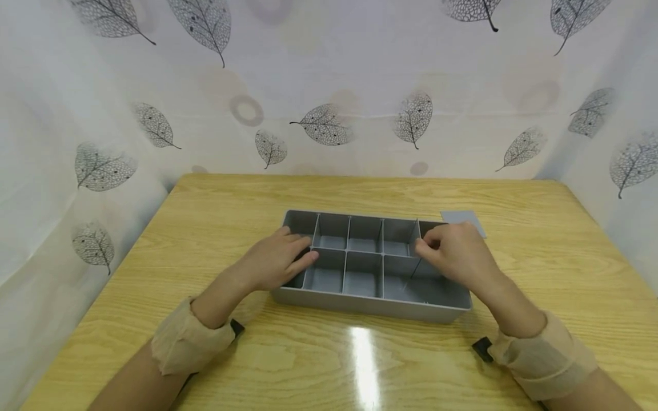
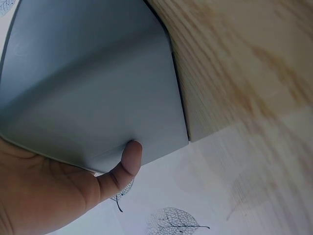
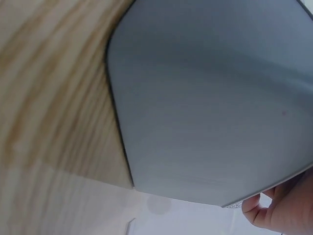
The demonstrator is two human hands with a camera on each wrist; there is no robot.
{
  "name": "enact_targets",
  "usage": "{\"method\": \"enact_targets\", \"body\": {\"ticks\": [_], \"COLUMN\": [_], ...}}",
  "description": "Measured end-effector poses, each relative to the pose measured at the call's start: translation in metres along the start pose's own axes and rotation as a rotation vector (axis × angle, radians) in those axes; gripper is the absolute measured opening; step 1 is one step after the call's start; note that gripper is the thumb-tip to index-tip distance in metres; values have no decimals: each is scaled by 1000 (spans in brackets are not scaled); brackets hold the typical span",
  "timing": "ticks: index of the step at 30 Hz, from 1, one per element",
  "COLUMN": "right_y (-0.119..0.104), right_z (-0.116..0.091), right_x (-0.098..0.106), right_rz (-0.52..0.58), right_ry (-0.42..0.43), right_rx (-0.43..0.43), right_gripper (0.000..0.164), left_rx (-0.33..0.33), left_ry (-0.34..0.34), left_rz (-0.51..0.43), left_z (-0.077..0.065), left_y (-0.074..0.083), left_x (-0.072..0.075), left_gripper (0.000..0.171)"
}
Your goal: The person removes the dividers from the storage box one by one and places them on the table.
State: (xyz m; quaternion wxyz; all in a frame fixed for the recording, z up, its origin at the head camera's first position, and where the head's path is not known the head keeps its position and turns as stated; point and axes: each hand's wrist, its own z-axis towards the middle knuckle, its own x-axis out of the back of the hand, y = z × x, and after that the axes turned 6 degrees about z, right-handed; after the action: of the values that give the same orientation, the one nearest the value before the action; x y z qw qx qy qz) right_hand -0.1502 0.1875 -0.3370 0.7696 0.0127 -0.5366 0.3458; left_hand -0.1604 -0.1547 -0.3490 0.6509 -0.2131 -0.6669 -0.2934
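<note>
With the left hand (image 1: 272, 260), gripping the left end of the gray compartment box (image 1: 370, 306) on the wooden table (image 1: 236, 200); at right, seemingly pinching a thin divider (image 1: 414, 233) with the right hand (image 1: 460, 254). Probably fitting dividers, next calling for straight seating.

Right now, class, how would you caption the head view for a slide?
Left hand holds the divided gray box while the right hand pinches a divider.

Seemingly a small screened-off booth: leaf-printed curtains (image 1: 329, 63) surround a wood-grain table (image 1: 221, 211) on three sides.
</note>
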Motion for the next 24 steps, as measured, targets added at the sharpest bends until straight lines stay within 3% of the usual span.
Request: {"method": "enact_targets", "body": {"ticks": [24], "right_y": [-14], "right_z": [8], "right_x": [20], "right_rz": [-52], "right_ry": [95], "right_rx": [27], "right_gripper": [43], "left_rx": [18], "left_ry": [-17], "left_rz": [19], "left_z": [-1], "left_y": [1], "left_x": [2], "left_gripper": [57]}}
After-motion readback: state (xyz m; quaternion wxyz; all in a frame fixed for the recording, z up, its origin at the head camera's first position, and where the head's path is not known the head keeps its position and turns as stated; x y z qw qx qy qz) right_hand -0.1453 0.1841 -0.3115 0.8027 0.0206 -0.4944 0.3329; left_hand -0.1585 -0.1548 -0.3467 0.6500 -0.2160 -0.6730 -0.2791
